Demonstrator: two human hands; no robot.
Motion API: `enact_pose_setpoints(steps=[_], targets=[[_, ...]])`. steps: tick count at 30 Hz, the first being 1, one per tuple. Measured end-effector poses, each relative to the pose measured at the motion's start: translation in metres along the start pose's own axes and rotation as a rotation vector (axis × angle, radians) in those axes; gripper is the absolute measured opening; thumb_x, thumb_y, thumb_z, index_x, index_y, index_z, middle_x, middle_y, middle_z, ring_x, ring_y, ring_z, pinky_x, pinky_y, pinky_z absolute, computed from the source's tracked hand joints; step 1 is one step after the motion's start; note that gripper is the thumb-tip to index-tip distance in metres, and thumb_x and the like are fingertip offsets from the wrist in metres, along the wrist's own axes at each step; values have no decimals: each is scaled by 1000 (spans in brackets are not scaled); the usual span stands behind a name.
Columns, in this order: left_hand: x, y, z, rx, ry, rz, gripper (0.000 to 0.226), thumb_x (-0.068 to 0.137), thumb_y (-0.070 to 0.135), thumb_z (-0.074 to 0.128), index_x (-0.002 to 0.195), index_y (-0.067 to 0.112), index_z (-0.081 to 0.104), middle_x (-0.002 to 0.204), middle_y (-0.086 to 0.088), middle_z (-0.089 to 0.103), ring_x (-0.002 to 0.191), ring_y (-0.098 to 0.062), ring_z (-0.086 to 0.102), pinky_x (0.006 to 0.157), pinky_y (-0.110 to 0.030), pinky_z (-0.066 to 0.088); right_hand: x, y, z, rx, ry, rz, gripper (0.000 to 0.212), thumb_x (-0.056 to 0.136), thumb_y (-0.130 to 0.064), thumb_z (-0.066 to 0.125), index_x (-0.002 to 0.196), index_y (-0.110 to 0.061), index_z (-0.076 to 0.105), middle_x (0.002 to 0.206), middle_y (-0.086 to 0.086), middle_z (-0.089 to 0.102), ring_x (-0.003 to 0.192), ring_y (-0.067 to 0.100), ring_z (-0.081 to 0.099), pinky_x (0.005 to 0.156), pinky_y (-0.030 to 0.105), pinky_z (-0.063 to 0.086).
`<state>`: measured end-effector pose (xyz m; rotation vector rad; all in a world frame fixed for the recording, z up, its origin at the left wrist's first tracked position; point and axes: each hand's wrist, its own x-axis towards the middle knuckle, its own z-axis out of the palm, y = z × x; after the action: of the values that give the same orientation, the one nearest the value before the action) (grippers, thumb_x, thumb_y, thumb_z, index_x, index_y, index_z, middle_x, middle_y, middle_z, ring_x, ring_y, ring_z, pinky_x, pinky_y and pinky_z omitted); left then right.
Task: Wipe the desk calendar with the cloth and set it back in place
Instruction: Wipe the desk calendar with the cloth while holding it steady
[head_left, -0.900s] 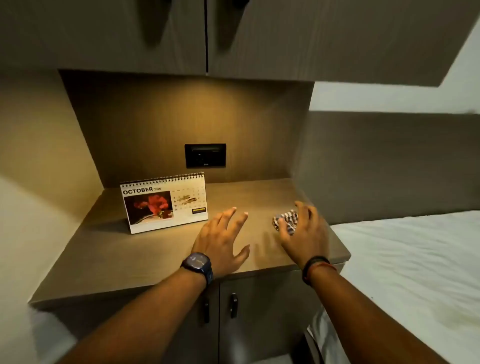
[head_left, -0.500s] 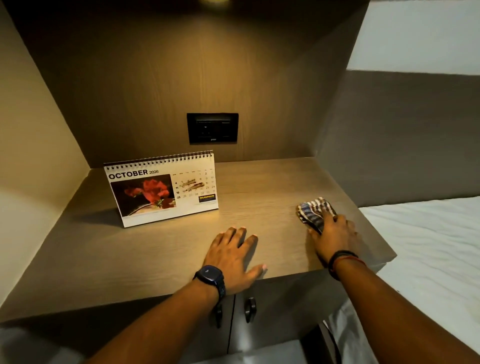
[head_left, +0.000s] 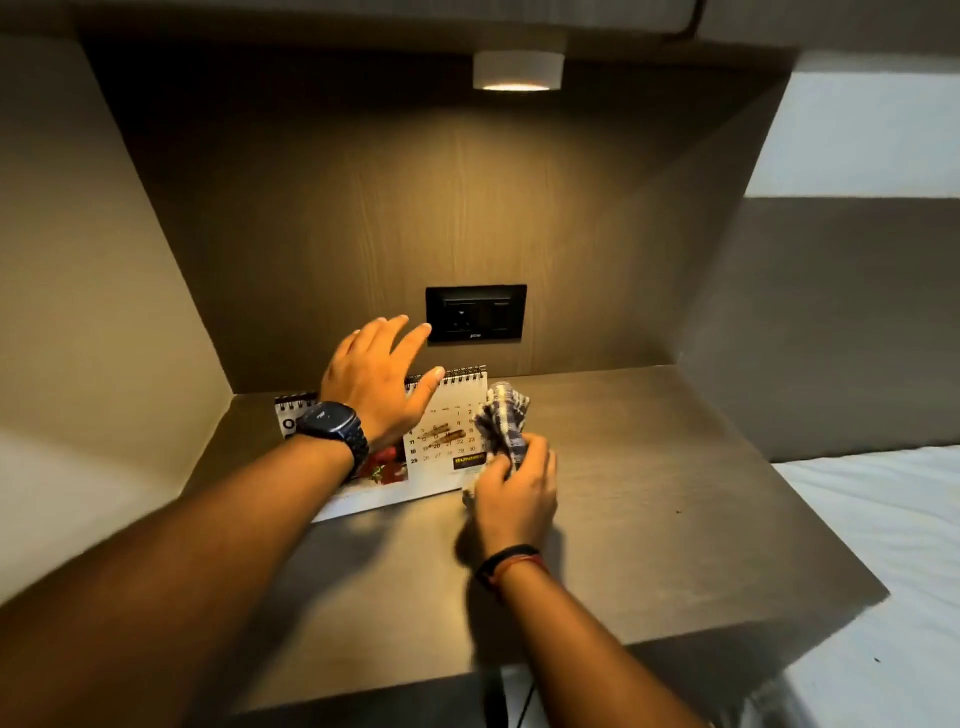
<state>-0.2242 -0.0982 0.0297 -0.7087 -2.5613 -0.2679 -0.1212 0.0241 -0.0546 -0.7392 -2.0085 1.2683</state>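
A white spiral-bound desk calendar (head_left: 448, 441) stands on the wooden counter (head_left: 649, 493), with a red flower picture and a date grid on its front. My left hand (head_left: 376, 382) hovers over the calendar's top edge, fingers spread, covering its left half; I cannot tell whether it touches the spiral. My right hand (head_left: 514, 491) is closed around a blue and white checked cloth (head_left: 503, 421). The cloth's loose end sits against the calendar's right edge.
A black socket plate (head_left: 475, 313) is set in the back wall behind the calendar. A round lamp (head_left: 517, 70) shines down from the cupboard underside. Side walls close in the niche on the left and right. A white bed (head_left: 883, 545) lies to the right.
My left hand has lifted off the counter's front and reached over the calendar. My right hand has carried the cloth left, from the counter's right side up to the calendar's right edge.
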Motion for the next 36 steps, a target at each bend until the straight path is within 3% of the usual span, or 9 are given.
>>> enact_pose_setpoints(steps=[3,6,11,14,16,22,29,34,36], targets=[[20,-19,9,72,-170,-3,54,93,51,26,140,26,36,143,-5,44,131,-28,36,105,-45,30,-2,-7,29,-9,-3,3,27,83,-6,48,109,-13,51,110,9,55,93,25,57,74,29,45],[23,-27,25,79,-330,66,53,95,47,14,136,31,43,146,3,42,135,-24,30,109,-42,27,0,-8,50,-16,-27,-30,41,82,-2,47,122,-14,48,124,9,52,100,27,58,76,26,40],[26,-31,31,47,-330,94,54,96,46,13,134,29,47,147,7,40,139,-22,24,111,-40,22,-5,-4,68,-116,-74,-242,49,78,4,51,123,-15,50,121,10,53,103,27,56,89,37,50],[23,-32,30,47,-323,98,56,95,46,11,132,29,49,146,6,41,139,-23,23,112,-41,22,-15,11,67,-259,-217,-477,44,78,-1,58,119,-15,52,109,12,58,95,29,57,80,40,54],[22,-32,30,48,-313,93,57,95,47,10,133,29,49,146,6,41,139,-23,24,112,-41,22,-14,21,62,-333,-255,-528,42,80,-4,60,119,-18,51,107,12,58,92,29,57,75,40,54],[22,-32,31,51,-336,75,57,95,49,9,134,30,46,149,6,36,140,-22,20,112,-42,18,0,5,60,-135,-42,-167,39,79,-1,56,115,-16,57,110,10,57,95,28,58,80,35,50],[23,-35,32,59,-312,83,59,94,51,8,134,32,46,149,6,37,140,-23,20,112,-42,18,-11,21,56,-307,-303,-394,38,82,-4,60,118,-15,57,112,10,58,99,28,58,89,37,51],[23,-35,36,60,-300,76,61,92,53,6,135,32,45,149,6,37,140,-23,20,112,-42,17,-6,6,60,-120,-70,-119,34,82,-2,57,113,-15,60,109,9,60,97,27,57,81,26,42],[22,-35,35,56,-288,74,61,92,53,6,135,33,45,149,6,37,140,-22,19,112,-41,17,-7,-2,64,-75,-39,-138,34,81,-1,58,112,-14,60,108,9,59,97,26,57,81,25,40]])
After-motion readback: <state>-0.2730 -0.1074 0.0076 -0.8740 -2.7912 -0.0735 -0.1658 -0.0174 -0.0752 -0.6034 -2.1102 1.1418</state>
